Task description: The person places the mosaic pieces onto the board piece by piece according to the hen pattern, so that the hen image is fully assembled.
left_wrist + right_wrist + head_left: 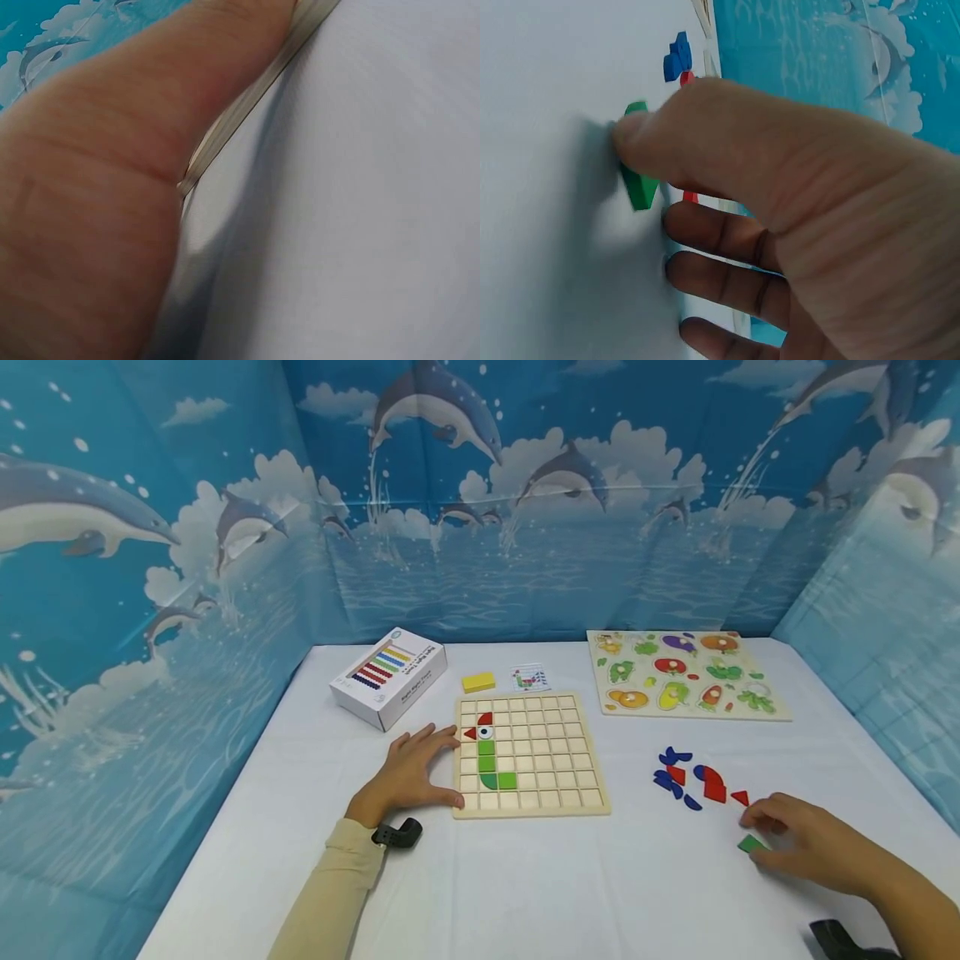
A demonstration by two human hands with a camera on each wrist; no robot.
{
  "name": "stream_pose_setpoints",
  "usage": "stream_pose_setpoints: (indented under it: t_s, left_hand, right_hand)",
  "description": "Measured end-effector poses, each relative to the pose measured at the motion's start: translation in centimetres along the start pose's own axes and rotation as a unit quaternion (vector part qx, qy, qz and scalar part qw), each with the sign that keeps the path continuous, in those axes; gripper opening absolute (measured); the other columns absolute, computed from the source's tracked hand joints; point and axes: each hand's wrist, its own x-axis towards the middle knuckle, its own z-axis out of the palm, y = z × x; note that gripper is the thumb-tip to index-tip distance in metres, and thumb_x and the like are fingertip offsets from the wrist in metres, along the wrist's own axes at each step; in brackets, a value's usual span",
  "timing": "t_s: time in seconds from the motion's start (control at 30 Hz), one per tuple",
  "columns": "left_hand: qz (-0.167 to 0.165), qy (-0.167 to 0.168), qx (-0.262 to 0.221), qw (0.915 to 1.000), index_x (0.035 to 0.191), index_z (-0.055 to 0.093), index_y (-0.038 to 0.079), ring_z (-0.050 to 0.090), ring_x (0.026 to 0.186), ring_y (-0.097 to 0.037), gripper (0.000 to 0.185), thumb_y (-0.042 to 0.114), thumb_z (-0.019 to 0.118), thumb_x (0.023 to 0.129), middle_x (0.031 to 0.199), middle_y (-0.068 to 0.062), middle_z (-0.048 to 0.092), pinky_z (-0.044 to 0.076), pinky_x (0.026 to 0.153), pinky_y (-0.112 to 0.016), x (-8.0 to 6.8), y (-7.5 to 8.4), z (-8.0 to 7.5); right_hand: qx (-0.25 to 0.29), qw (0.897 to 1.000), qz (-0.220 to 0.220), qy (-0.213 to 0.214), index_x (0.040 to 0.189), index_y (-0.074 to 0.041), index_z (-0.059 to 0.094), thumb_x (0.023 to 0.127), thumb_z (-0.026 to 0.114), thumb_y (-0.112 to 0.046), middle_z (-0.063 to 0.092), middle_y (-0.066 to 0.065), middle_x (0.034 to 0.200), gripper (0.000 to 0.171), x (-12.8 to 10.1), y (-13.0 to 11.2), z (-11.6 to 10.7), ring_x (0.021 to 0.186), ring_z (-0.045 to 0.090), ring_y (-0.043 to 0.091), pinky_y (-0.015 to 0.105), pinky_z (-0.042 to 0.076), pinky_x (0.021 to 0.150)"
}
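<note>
1. Nearest to the person, the right hand (806,847) is resting low on the white tabletop (525,885), thumb and fingers closing round a small green tile (751,843). The right wrist view shows the thumb (641,142) pressed against the tile's edge (639,184), so the grip is pinching it where it lies flat, apparently to lift it.

2. Just beyond that hand, a loose cluster of red and blue pieces (693,781) is lying spread out, each one apart enough to be picked singly.

3. To the left, the left hand (412,772) is lying flat with relaxed fingers spread, touching the left edge of the wooden grid board (530,806); this grip is clasping nothing and seems to be steadying the board. A beige sleeve (337,893) is covering that forearm.

4. Inside the board's left columns, a column of green tiles (487,764) is sitting under a red and white head-like shape (482,727), forming part of a figure.

5. Farther back, a yellow block (477,682) and a small card (530,677) are lying just behind the board, the card likely within view for reference.

6. Farthest, a white box (388,677) is standing at the back left and a fruit peg puzzle (682,675) at the back right, in front of a blue dolphin backdrop (480,485).
</note>
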Motion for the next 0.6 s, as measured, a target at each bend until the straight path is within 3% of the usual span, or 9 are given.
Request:
stream_pose_setpoints:
  t_s: [0.2, 0.6]
  left_hand:
    - [-0.004, -0.001, -0.004, 1.0, 0.145, 0.049, 0.03, 0.013, 0.153, -0.024, 0.101, 0.082, 0.076, 0.062, 0.163, 0.01, 0.03, 0.005, 0.12, -0.055, -0.05, 0.13, -0.12]
    - [-0.002, 0.0, -0.002, 1.0, 0.143, 0.05, 0.03, 0.013, 0.153, -0.025, 0.099, 0.08, 0.077, 0.062, 0.163, 0.009, 0.03, 0.006, 0.12, -0.055, -0.02, 0.11, 0.07]
  right_hand:
    - [0.01, 1.0, 0.003, -0.01, 0.103, -0.016, 0.068, 0.077, 0.089, -0.023, 0.061, -0.007, 0.094, 0.034, 0.02, 0.84, 0.13, 0.087, 0.057, 0.014, 0.021, 0.054, 0.074]
    - [0.012, 1.0, -0.01, 0.005, 0.101, -0.017, 0.068, 0.077, 0.089, -0.025, 0.059, -0.007, 0.091, 0.033, 0.25, -0.04, 0.92, 0.086, 0.057, 0.014, 0.02, 0.054, 0.073]
